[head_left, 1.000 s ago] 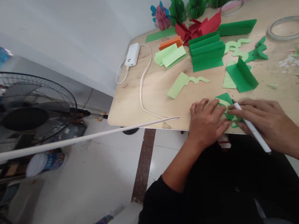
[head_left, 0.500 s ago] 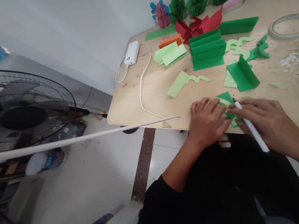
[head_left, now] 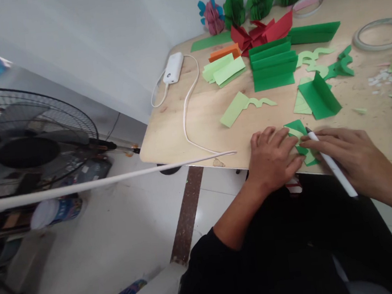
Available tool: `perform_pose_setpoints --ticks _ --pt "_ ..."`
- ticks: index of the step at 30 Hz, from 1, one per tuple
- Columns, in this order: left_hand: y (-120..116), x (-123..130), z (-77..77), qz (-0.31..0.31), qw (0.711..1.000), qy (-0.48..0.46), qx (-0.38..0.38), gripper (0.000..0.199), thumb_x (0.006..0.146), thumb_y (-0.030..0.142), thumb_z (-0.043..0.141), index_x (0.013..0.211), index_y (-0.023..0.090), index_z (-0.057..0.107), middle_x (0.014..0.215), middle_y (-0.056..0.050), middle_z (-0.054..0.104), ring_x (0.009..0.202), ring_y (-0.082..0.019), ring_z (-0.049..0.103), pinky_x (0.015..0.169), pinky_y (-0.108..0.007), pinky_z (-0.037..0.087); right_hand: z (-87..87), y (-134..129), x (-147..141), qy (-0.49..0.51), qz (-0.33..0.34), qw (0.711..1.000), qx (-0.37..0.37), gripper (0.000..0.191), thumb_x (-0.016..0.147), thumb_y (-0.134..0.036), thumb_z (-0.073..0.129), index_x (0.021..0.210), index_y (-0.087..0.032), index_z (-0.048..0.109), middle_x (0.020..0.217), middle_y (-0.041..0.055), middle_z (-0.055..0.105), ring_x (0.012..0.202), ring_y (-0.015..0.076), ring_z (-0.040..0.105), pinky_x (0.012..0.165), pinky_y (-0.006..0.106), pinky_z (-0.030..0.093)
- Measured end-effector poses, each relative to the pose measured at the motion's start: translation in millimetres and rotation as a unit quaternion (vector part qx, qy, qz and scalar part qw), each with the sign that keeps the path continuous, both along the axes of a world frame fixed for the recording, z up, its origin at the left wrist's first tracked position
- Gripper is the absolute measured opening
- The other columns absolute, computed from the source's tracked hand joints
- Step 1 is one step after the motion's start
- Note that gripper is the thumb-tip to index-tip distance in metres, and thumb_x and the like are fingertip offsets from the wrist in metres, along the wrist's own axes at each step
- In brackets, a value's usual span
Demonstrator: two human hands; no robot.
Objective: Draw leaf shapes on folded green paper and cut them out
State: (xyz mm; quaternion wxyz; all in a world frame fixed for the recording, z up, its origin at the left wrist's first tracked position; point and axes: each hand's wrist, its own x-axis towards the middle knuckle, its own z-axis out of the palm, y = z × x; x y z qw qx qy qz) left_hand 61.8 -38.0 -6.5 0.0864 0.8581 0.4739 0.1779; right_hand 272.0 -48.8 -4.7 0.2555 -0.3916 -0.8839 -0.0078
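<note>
At the table's front edge lies a dark green paper (head_left: 299, 126) with a light green cut piece (head_left: 295, 132) on top of it. My left hand (head_left: 273, 157) rests on the left side of these papers, fingers spread. On their right, my right hand (head_left: 350, 153) holds a white pen (head_left: 334, 166), its dark tip close to the paper's right edge. A folded dark green sheet (head_left: 319, 96) stands just behind. Another light green piece with a wavy edge (head_left: 239, 109) lies to the left.
Folded green (head_left: 273, 65), light green, orange (head_left: 224, 52) and red papers (head_left: 263, 33) lie farther back. Tape rolls (head_left: 381, 34) sit at the right. A white cable (head_left: 114, 179) runs over the left edge from a white power bank (head_left: 173, 68). A fan (head_left: 28, 152) stands left.
The pen and my right hand have shifted slightly, and more of the paper's lower part shows between my hands. My left hand stays nearly in place.
</note>
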Motion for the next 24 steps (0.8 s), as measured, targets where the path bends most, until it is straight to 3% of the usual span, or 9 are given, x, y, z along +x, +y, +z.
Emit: perform_pose_setpoints --ticks 11,24 --pt "-1.1 -0.2 0.6 0.002 1.000 0.001 0.006 0.035 0.096 0.042 0.049 0.122 0.024 0.063 0.138 -0.006 0.059 0.132 -0.029 0.042 0.107 -0.048 0.030 1.3 1.5 -5.9 -0.005 -0.015 0.999 0.031 0.042 0.091 -0.024 0.056 0.133 -0.028 0.056 0.107 0.0063 0.077 0.107 0.0265 0.065 0.082 0.039 0.041" --pt "-0.7 -0.4 0.3 0.002 1.000 -0.009 0.001 0.037 0.094 0.047 0.053 0.122 0.025 0.064 0.139 -0.005 0.059 0.133 -0.030 0.042 0.107 -0.049 0.030 2.1 0.0 -7.4 -0.017 -0.017 0.999 0.048 0.034 0.090 -0.025 0.058 0.124 -0.024 0.060 0.106 0.0086 0.077 0.106 0.0277 0.066 0.079 0.039 0.041"
